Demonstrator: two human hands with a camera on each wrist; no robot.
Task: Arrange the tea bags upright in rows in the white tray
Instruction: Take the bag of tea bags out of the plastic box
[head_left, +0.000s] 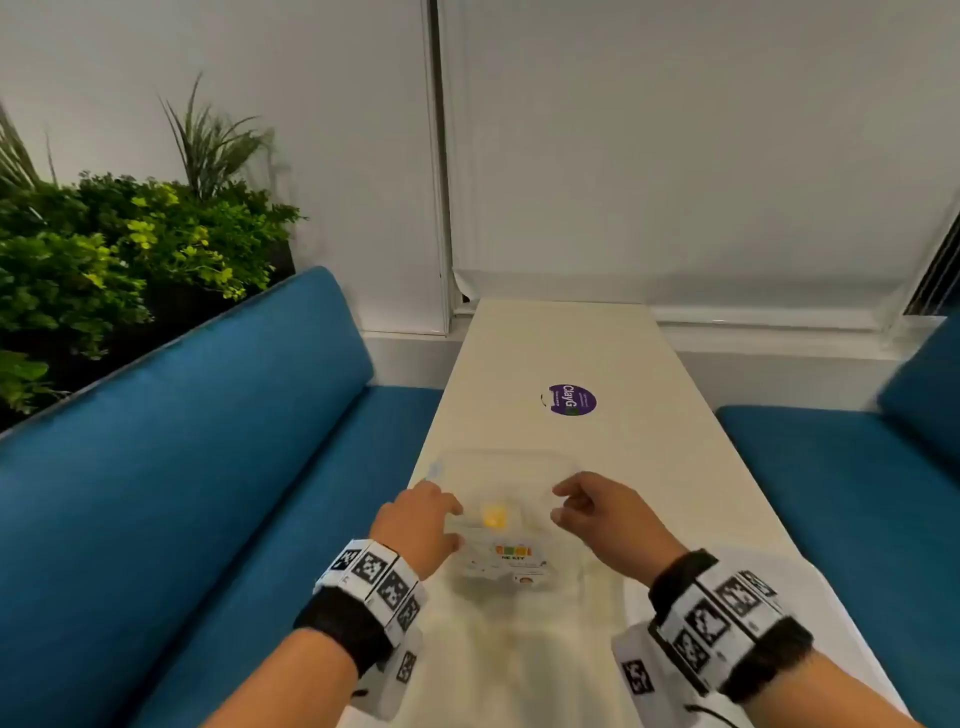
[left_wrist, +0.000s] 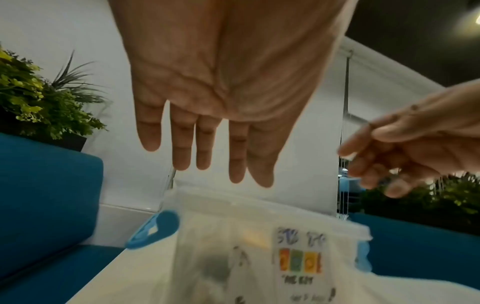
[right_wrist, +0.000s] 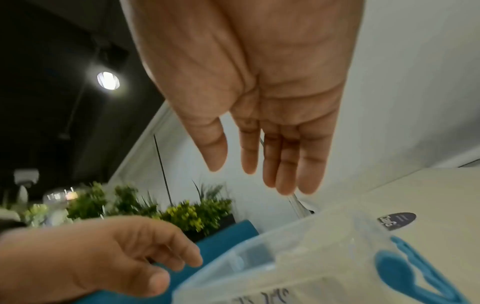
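Observation:
A clear plastic box (head_left: 506, 499) with a lid, blue side clips (left_wrist: 153, 230) and a coloured label (head_left: 514, 553) stands on the cream table (head_left: 561, 343). Something yellow (head_left: 493, 517) shows blurred through the lid; I cannot make out tea bags or a white tray. My left hand (head_left: 454, 525) hovers at the box's left side, fingers relaxed and holding nothing. My right hand (head_left: 558, 503) hovers at the box's right side, loosely curled and empty. In the wrist views the left hand (left_wrist: 205, 152) and right hand (right_wrist: 233, 162) hang above the lid (right_wrist: 311, 257) with fingers extended.
A round purple sticker (head_left: 571, 400) lies on the table beyond the box. Blue cushioned benches run along the left (head_left: 182, 493) and the right (head_left: 857, 493). Green plants (head_left: 104, 260) stand behind the left bench. White blinds close off the table's far end.

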